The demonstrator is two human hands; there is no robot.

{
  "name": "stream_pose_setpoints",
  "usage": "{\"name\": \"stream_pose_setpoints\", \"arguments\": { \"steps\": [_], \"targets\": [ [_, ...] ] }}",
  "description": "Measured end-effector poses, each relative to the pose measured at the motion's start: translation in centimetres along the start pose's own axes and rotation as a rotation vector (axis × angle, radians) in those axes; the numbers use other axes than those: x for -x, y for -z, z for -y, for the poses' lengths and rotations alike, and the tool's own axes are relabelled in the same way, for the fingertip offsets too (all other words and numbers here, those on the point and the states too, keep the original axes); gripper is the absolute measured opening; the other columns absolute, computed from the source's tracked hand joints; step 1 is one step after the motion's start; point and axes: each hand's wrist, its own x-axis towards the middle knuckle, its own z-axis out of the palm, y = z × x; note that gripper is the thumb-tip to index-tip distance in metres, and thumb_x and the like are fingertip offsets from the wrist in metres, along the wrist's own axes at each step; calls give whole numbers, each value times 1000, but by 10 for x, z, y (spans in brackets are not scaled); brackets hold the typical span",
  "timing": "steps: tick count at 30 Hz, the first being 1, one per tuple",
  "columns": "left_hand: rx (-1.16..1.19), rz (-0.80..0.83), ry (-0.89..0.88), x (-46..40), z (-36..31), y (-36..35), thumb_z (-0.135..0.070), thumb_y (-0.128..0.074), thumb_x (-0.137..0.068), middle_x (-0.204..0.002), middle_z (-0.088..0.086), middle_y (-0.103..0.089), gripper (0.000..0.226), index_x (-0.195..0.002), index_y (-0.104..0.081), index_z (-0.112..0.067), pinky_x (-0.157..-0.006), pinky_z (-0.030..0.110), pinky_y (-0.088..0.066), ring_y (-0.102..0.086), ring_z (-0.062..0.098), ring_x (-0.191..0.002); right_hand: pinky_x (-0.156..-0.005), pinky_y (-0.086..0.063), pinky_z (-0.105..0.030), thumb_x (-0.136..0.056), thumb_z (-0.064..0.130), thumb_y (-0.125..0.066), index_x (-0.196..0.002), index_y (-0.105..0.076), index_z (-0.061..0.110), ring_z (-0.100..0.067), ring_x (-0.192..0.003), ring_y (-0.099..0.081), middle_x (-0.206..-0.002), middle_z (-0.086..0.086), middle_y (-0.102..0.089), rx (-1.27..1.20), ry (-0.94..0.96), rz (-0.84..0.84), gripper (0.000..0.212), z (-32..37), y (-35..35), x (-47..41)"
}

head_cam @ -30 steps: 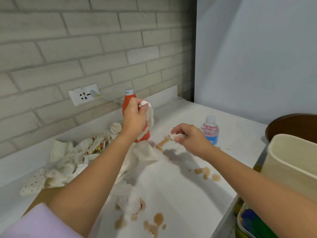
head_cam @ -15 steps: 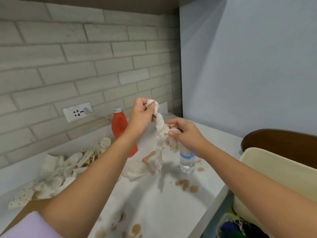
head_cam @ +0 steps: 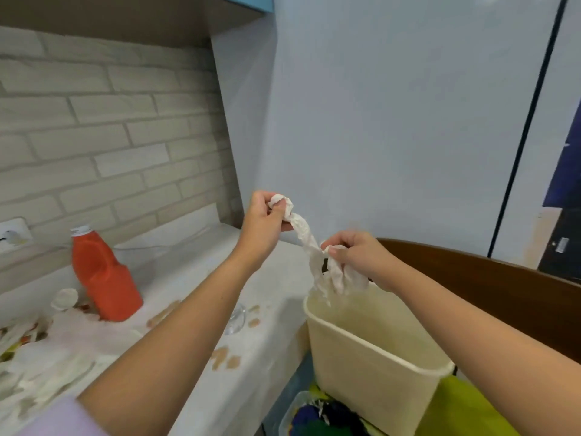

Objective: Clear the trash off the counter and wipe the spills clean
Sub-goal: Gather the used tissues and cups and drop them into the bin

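Above the bin (head_cam: 371,357), both hands' grip holds crumpled, twisted white tissue (head_cam: 306,236).

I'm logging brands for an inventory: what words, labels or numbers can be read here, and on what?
None can be read.
Red bottle: no label shows on the side in view.
Clear bottle: mostly hidden behind the left arm, no label in view.
Outlet: markings too blurred to read.
Bin: plain, no text.

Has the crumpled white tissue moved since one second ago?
Yes. The crumpled white tissue went from above the spill-stained white counter rightward to over the cream plastic bin.
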Motion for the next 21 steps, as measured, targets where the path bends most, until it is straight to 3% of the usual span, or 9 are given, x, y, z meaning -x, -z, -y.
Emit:
{"name": "stream_pose_setpoints", "arguments": {
  "steps": [4, 8, 12, 15, 17, 21],
  "targets": [
    [-96, 64, 83, 8, 14, -45, -19, -45, -98, -95, 0, -56, 4, -100, -47, -16, -78, 33, -58, -64, 10, -82, -78, -47, -26, -91, 13, -54, -93, -68, 14, -11, -84, -57, -94, 2, -63, 259, -92, 95, 14, -45, 35, 12],
    [-172, 117, 130, 23, 23, -79, -21, -44, -98, -102, 2, -56, 11, -107, -46, -16, -77, 27, -58, -63, 17, -92, -83, -53, -32, -94, 12, -49, -119, -60, 13, -22, -113, -53, -124, 0, -53, 490, -256, 303, 27, -76, 57, 28],
    [-337, 312, 196, 40, 38, -93, -17, -52, -93, -103, 1, -62, 12, -104, -57, -17, -76, 23, -54, -63, 13, -92, -73, -56, -28, -94, 6, -43, -121, -58, 11, -22, -108, -57, -125, -4, -52, 445, -241, 226, 31, -84, 77, 35],
    [-608, 503, 212, 54, 45, -93, 7, -47, -82, -115, -5, -58, 43, -109, -66, -21, -86, 23, -46, -53, 9, -105, -72, -56, -28, -93, 6, -44, -110, -62, 16, -21, -99, -60, -114, -1, -57, 436, -175, 126, 27, -82, 84, 33],
    [-657, 487, 227, 62, 45, -90, 13, -41, -81, -121, -4, -54, 52, -112, -65, -21, -85, 21, -42, -50, 10, -109, -76, -56, -31, -93, 6, -44, -106, -63, 17, -22, -97, -61, -111, 0, -59, 436, -133, 91, 26, -78, 81, 31],
    [-690, 367, 254, 71, 39, -73, 6, -44, -89, -124, -1, -55, 43, -114, -63, -23, -88, 22, -45, -50, 11, -109, -78, -53, -29, -93, 6, -43, -107, -64, 16, -17, -96, -58, -108, 0, -61, 427, -51, 105, 27, -69, 61, 26]
  ]
}}
